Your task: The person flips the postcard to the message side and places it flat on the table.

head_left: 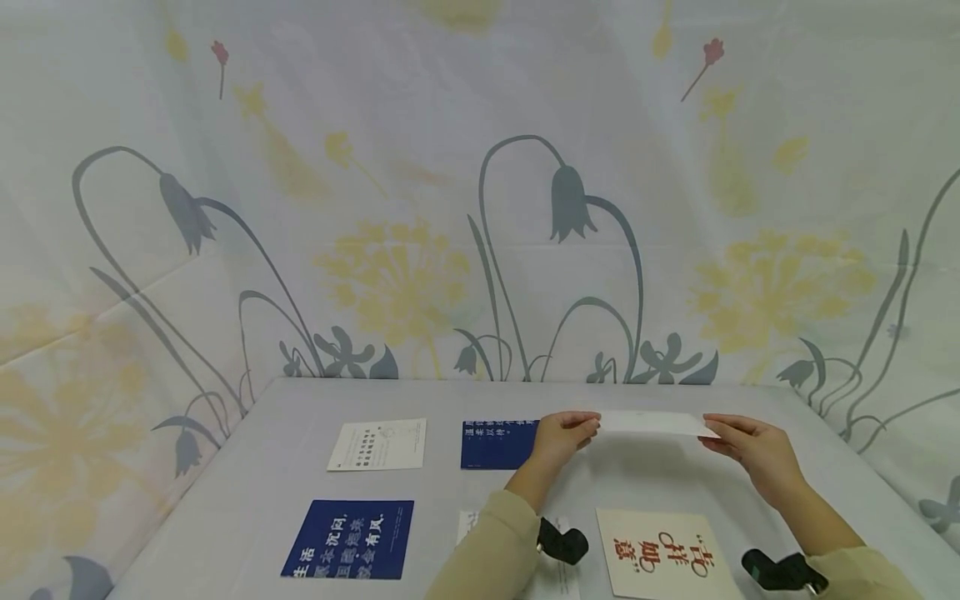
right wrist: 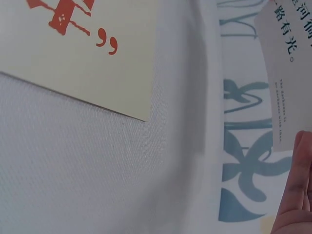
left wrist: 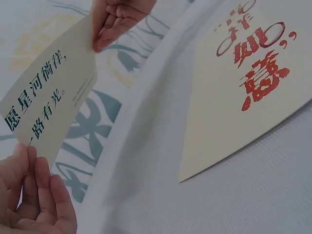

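Both hands hold one cream card (head_left: 651, 423) up above the far right part of the table. My left hand (head_left: 561, 442) pinches its left end, and my right hand (head_left: 757, 454) pinches the right end. Dark green Chinese characters show on the card (left wrist: 46, 87) in the left wrist view, and it bends slightly. In the right wrist view only part of the card (right wrist: 287, 73) appears, with fingertips of the right hand (right wrist: 297, 190) at its edge. Below the hands lies a cream card with red characters (head_left: 663, 554), flat on the table.
A white table (head_left: 240, 483) carries a white card with black text (head_left: 378, 444), a blue card (head_left: 348, 539) and another blue card (head_left: 495, 446). A white printed card (head_left: 555, 579) is partly hidden under the left forearm. Behind stands a flower-patterned cloth (head_left: 420, 167).
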Tool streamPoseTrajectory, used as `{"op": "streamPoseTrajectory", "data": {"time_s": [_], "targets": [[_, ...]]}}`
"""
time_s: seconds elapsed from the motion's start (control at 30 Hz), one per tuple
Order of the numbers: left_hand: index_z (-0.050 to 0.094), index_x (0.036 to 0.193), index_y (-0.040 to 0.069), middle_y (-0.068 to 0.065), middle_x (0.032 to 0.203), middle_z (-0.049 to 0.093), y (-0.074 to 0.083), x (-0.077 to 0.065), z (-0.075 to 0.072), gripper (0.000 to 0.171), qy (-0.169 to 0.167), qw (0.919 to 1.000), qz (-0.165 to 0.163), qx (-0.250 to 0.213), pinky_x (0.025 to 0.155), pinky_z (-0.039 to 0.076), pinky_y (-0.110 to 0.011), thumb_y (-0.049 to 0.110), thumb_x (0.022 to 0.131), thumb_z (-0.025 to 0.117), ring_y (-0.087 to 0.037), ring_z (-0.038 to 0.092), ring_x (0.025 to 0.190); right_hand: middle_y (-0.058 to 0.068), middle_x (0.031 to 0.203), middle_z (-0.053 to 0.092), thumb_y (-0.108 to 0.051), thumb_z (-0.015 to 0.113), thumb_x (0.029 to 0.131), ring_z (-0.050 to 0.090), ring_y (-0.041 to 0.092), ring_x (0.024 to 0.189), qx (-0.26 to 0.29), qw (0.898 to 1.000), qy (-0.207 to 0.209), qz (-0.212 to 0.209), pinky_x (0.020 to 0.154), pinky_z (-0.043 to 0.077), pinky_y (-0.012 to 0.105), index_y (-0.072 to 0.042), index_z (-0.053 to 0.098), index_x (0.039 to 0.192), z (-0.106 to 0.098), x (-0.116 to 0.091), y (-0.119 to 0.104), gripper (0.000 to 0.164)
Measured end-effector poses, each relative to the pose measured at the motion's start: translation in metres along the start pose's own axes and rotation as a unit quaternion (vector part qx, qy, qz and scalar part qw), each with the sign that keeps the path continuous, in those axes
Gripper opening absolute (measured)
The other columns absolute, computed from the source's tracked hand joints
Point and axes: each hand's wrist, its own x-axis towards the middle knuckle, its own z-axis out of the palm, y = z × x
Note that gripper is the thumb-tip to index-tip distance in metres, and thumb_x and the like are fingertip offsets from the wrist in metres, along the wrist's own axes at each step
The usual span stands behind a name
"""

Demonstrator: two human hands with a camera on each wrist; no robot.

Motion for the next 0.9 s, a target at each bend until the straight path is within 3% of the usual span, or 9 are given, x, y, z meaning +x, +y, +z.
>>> {"op": "streamPoseTrajectory", "data": {"time_s": [0.23,0.37,0.57,0.8,0.83,0.9], "targets": [[0.071,0.096,0.000,-0.009,0.088,0.068,0.000,-0.002,0.001,0.013,-0.005,0.9991,-0.027,-0.034,0.072,0.055,-0.028,0.003,0.085,0.065,-0.012,0.064,0.073,-0.015,0.089,0.066,-0.026,0.072,0.083,0.065,0.005,0.080,-0.099,0.993,0.046,0.053,0.070,0.053,0.021,-0.028,0.073,0.089,-0.016,0.012,0.019,0.007],[0.067,0.103,-0.002,-0.010,0.084,0.066,0.000,-0.003,0.003,0.019,-0.002,0.9978,-0.025,-0.062,0.067,0.056,-0.029,-0.002,0.085,0.064,-0.012,0.063,0.068,-0.015,0.086,0.064,-0.022,0.068,0.087,0.061,0.008,0.074,-0.126,0.990,0.034,0.052,0.066,0.053,0.021,-0.022,0.072,0.095,-0.007,0.006,0.008,0.009],[0.064,0.108,-0.002,-0.008,0.080,0.064,-0.003,-0.003,0.004,0.024,0.004,0.9975,-0.026,-0.065,0.064,0.056,-0.029,-0.006,0.084,0.062,-0.011,0.061,0.063,-0.015,0.087,0.058,-0.023,0.062,0.091,0.057,0.009,0.074,-0.217,0.972,0.050,0.069,0.066,0.053,0.022,0.010,0.054,0.122,0.008,0.001,-0.001,0.046],[0.065,0.105,-0.003,-0.006,0.078,0.061,-0.003,-0.003,0.006,0.024,0.011,0.9984,-0.022,-0.051,0.062,0.056,-0.029,-0.009,0.083,0.062,-0.012,0.060,0.062,-0.002,0.096,0.062,-0.023,0.062,0.091,0.057,0.014,0.075,-0.254,0.961,0.041,0.102,0.065,0.053,0.023,0.007,0.054,0.125,0.008,0.007,0.001,0.046],[0.065,0.106,-0.003,-0.006,0.078,0.060,-0.003,-0.003,0.006,0.024,0.011,0.9985,-0.022,-0.049,0.062,0.056,-0.029,-0.010,0.083,0.061,-0.012,0.060,0.063,0.003,0.099,0.062,-0.021,0.061,0.091,0.056,0.014,0.074,-0.263,0.958,0.041,0.106,0.064,0.053,0.023,0.015,0.046,0.126,0.010,0.007,-0.001,0.052],[0.064,0.106,-0.003,-0.008,0.079,0.060,-0.003,-0.002,0.006,0.025,0.011,0.9985,-0.023,-0.048,0.062,0.056,-0.029,-0.010,0.082,0.062,-0.013,0.061,0.064,0.007,0.101,0.062,-0.019,0.061,0.091,0.056,0.013,0.073,-0.271,0.956,0.040,0.109,0.064,0.052,0.023,0.015,0.046,0.126,0.011,0.008,-0.001,0.051]]}}
